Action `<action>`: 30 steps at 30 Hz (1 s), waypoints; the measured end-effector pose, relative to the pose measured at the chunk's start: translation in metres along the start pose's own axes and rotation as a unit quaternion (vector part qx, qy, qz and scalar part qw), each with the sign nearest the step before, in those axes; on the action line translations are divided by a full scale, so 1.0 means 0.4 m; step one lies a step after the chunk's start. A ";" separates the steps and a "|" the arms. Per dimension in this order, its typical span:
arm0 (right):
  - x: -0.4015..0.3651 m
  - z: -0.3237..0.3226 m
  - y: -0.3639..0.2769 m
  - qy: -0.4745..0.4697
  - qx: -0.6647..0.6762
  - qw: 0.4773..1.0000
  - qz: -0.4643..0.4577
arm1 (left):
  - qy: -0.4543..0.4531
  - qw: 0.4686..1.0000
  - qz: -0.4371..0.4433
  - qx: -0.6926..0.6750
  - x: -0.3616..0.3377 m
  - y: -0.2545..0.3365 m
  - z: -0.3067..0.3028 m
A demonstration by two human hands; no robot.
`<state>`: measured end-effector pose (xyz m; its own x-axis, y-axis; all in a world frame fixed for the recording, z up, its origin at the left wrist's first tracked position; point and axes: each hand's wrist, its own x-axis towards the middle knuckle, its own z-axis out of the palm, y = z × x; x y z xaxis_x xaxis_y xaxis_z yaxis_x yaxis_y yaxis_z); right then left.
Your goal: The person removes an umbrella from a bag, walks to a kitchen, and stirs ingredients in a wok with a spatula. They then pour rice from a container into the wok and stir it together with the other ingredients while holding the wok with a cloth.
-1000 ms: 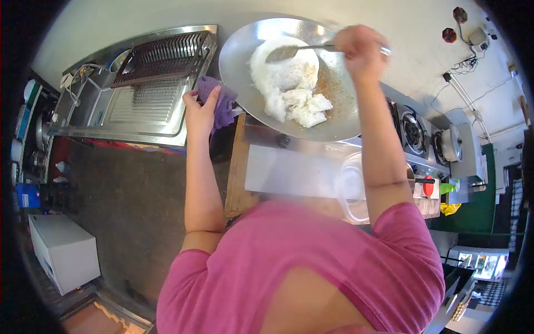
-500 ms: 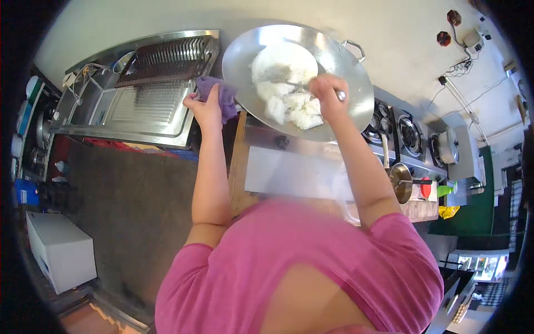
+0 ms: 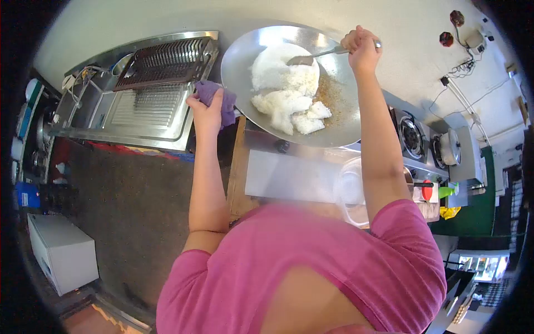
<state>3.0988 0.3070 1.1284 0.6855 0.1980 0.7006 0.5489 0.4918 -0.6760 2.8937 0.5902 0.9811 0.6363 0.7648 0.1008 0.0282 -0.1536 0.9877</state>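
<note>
A large metal wok [image 3: 239, 64] holds lumps of white rice [image 3: 289, 106], with brownish bits on the bare metal to their right. My left hand [image 3: 207, 114] is closed around a purple cloth [image 3: 227, 106] at the wok's left rim; any handle under the cloth is hidden. Above the wok's right side, my right hand [image 3: 362, 50] grips the end of a metal spatula [image 3: 325, 53]. The spatula's blade rests against the rice near the far side of the wok, partly hidden in it.
To the left stands a steel sink unit [image 3: 147, 114] with a dark dish rack [image 3: 161, 61]. Stove burners [image 3: 410, 133] and a lidded pot [image 3: 446, 146] are on the right. A clear plastic container [image 3: 351, 189] sits on the counter before me.
My right hand has moved up and right with the spatula, whose blade has shifted right across the rice. Some rice has moved, baring brownish bits. My left hand stays at the rim.
</note>
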 end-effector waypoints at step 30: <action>0.034 -0.044 0.157 0.055 -0.009 0.991 0.126 | 0.023 0.992 0.010 -0.126 0.017 -0.039 0.029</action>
<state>3.1510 0.3256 1.0913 0.8489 0.2181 0.4815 0.3622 0.4234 -0.8304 2.9064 0.5906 0.9649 0.5989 0.7917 0.1207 -0.1819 -0.0123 0.9832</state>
